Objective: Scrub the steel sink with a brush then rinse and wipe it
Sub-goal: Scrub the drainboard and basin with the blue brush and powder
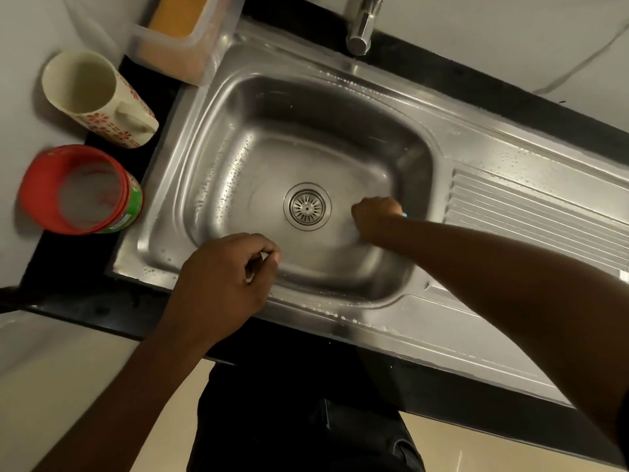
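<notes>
The steel sink (238, 107) fills the middle of the head view, its basin wet with droplets and a round drain strainer (307, 206) at the bottom. My right hand (376, 218) is down in the basin just right of the drain, fingers curled round something almost fully hidden; only a small blue tip (404, 214) pokes out by the wrist. My left hand (226, 279) hovers over the sink's near rim, fingers loosely curled, holding nothing.
A chrome tap (362, 23) stands behind the basin. On the left are a cream mug with red flowers (98, 100), a red-lidded jar (80, 190) and a clear plastic box with an orange lid (180, 32). The ribbed drainboard (531, 216) lies to the right.
</notes>
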Motion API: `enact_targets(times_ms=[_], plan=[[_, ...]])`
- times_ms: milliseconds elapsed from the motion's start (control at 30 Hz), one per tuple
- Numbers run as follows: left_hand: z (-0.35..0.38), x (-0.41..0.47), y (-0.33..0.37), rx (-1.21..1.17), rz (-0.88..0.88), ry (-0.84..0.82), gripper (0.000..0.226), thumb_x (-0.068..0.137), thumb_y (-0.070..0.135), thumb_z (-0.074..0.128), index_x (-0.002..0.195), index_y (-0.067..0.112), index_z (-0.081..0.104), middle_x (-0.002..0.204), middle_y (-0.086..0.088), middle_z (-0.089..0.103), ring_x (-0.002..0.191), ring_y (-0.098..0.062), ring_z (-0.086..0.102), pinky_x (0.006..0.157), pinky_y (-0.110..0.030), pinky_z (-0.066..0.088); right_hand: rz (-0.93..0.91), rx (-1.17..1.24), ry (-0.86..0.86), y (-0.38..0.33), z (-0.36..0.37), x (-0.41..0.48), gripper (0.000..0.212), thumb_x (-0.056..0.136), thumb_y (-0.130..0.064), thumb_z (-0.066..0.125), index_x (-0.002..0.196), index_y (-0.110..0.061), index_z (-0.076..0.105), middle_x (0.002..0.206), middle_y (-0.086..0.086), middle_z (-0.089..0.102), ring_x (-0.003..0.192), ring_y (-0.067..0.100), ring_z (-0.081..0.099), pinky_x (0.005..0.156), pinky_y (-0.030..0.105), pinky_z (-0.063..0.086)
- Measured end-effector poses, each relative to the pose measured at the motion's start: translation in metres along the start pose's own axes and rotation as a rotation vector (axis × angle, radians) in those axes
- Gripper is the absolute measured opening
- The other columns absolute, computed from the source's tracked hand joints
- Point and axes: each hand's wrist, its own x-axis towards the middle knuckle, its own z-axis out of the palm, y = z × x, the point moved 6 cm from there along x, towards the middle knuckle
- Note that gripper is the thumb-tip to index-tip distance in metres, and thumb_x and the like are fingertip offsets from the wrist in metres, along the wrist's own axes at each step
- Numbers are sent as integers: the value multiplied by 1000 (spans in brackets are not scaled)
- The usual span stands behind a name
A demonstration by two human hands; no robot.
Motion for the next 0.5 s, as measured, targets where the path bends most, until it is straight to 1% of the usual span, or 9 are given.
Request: enact_targets(times_ms=[67, 133, 200, 233, 267, 300, 333, 400, 500], plan=[[0, -1, 2, -2, 1, -3, 15, 99, 34, 62, 99, 26, 75, 83, 13, 71, 75, -11, 69, 67, -40, 59, -16, 110, -140, -18, 23, -8, 34, 86, -15, 76, 120, -14, 70, 118, 5, 71, 105, 27, 71, 74, 33, 54], [0, -2, 3, 6, 1, 4, 11, 100, 30, 65, 99, 25, 75, 83, 13, 71, 75, -11, 69, 67, -38, 59, -57, 163, -256, -33, 40, -15, 42, 80, -19, 83, 119, -11, 69, 108, 4, 69, 92, 23, 67, 73, 31, 54], [0, -3, 5, 22, 13, 13, 8, 99, 28, 68, 99, 25, 75, 83, 13, 71, 74, -10, 68, 67, -37, 59, -87, 175, -363, -39, 44, -16, 34, 83, -19, 82, 113, -7, 70, 101, 6, 69, 81, 19, 64, 69, 28, 52], [0, -3, 6, 26, 18, 10, 8, 99, 28, 68, 99, 25, 75, 82, 13, 70, 74, -10, 68, 67, -36, 58, -74, 189, -475, -37, 47, -17, 22, 87, -21, 80, 102, -7, 70, 91, 7, 69, 70, 16, 62, 61, 24, 51], [1, -3, 6, 26, 22, 4, 8, 99, 29, 67, 99, 25, 75, 82, 13, 70, 74, -10, 68, 67, -35, 58, -49, 212, -630, -33, 49, -17, 20, 92, -25, 77, 86, -9, 66, 73, 6, 64, 54, 13, 56, 50, 21, 45], [1, -4, 5, 23, 23, -2, 9, 99, 29, 67, 99, 26, 75, 83, 14, 70, 74, -10, 68, 68, -34, 58, -20, 194, -791, -26, 49, -17, 35, 95, -33, 73, 72, -12, 56, 56, 1, 52, 41, 9, 43, 40, 19, 37], [2, -4, 5, 19, 24, -9, 9, 100, 30, 66, 100, 26, 75, 83, 14, 70, 75, -10, 68, 68, -34, 58, 5, 153, -936, -17, 45, -21, 47, 96, -41, 71, 65, -16, 47, 48, -4, 38, 35, 7, 31, 35, 18, 29], [4, -5, 4, 11, 28, -19, 13, 101, 33, 64, 101, 26, 74, 84, 13, 70, 75, -11, 68, 69, -36, 59, 14, 112, -1052, 0, 31, -27, 52, 89, -51, 76, 62, -19, 45, 54, -9, 28, 39, 5, 22, 36, 18, 24], [5, -4, 4, -4, 25, -30, 19, 99, 37, 60, 102, 26, 74, 86, 13, 71, 76, -12, 68, 69, -38, 59, -27, 149, -1121, 10, 18, -33, 45, 81, -50, 84, 66, -19, 55, 63, -9, 30, 46, 5, 23, 40, 17, 24]])
